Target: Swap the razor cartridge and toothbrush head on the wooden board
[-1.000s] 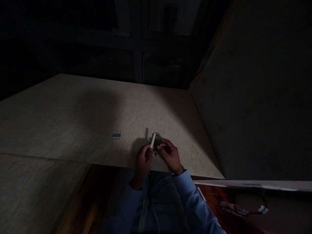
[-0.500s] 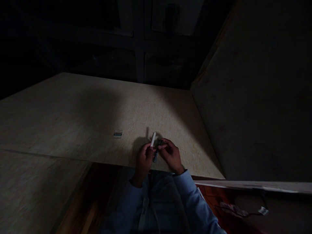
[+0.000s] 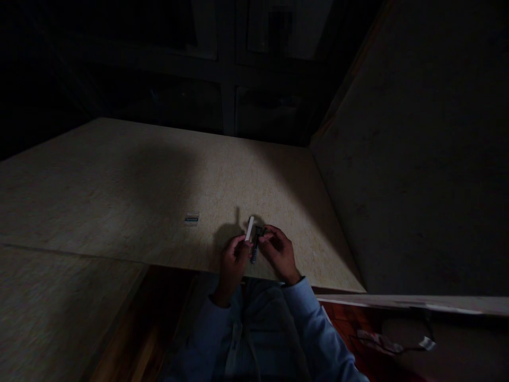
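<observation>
My left hand (image 3: 234,259) is closed, thumb and fingers pinching a slim white stick (image 3: 249,228) that points up and away from me. What the stick is, I cannot make out. Beside it, my right hand (image 3: 280,251) is closed with its fingertips on the dark head of a razor (image 3: 255,251). The razor's handle slants down toward me, between the two hands and close to the left fingertips. To the left, a small clear case with a dark, blue-green strip (image 3: 191,219), like a razor cartridge, lies on the pale table (image 3: 222,175).
A dark panel (image 3: 417,175) rises along the table's right side. Behind the table stands a dark window-like frame (image 3: 228,106). A second pale surface (image 3: 51,307) adjoins at the lower left. Below right, a cable and a white tag (image 3: 428,344) lie on a dark seat-like surface.
The razor has turned slightly in my right fingers, so its head and handle show more plainly. My left hand has shifted a touch to the left with the white stick.
</observation>
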A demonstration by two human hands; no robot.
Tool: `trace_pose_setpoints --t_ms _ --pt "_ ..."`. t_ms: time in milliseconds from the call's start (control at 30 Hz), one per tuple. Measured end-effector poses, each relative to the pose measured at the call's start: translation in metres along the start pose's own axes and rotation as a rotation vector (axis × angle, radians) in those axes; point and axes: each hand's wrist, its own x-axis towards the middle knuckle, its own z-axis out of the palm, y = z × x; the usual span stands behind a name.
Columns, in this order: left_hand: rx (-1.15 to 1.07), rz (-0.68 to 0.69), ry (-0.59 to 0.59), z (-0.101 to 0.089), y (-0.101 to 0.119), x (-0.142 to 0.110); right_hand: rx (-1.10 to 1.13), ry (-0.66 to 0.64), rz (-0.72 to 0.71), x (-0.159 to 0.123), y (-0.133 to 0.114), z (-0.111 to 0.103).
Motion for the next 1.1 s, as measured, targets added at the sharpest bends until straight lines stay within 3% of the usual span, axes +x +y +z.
trace_pose_setpoints --t_ms 233,367,533,767,1100 --pt "-0.037 -0.083 -0.055 -0.012 0.015 -0.003 0.038 0.002 -0.008 -0.001 -0.001 0.001" --pt "-0.035 -0.081 -0.049 -0.017 0.016 -0.003 0.059 0.006 -0.013 -0.001 0.001 0.001" --pt "-0.035 -0.015 -0.155 -0.017 0.017 -0.002 0.088 0.004 -0.058 -0.001 0.0 0.0" --pt "-0.016 -0.092 -0.189 -0.018 0.012 0.0 0.124 0.043 -0.075 -0.002 -0.003 0.001" --pt "0.123 0.121 -0.242 -0.014 0.0 -0.002 0.197 -0.046 -0.049 -0.002 0.0 0.001"
